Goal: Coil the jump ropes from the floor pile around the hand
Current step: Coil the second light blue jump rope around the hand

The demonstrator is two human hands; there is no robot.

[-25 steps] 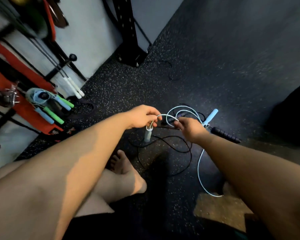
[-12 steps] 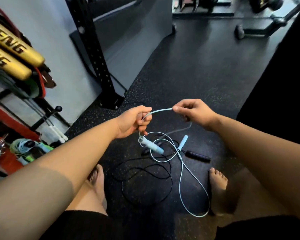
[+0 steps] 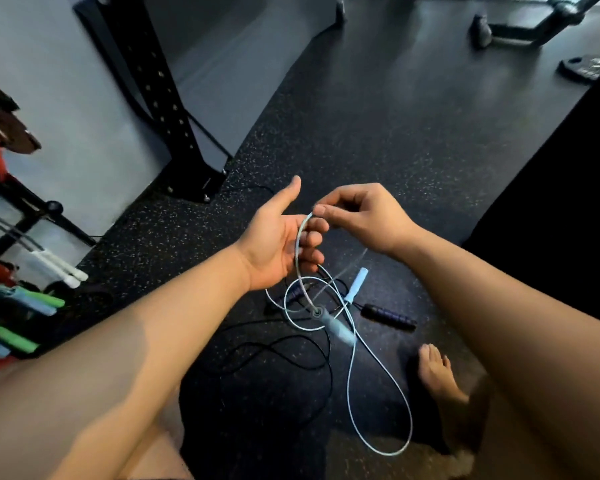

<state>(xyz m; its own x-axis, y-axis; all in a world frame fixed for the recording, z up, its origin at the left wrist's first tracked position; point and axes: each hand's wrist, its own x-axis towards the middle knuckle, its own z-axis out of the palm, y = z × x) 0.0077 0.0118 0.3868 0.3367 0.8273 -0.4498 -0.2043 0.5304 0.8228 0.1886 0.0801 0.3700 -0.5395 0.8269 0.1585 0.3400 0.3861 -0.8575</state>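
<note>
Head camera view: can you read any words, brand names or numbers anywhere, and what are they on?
No text here can be read.
On the dark flat plate on the floor at far right: pale marks, too blurred to read.
On the light blue jump rope and its handles: no lettering visible.

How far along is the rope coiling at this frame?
Barely begun: no full coil shows. The left hand holds the light blue rope across its fingers while the right hand pinches it for a first wrap. Most of its cord lies looped on the floor, and the black rope lies untouched.
</note>
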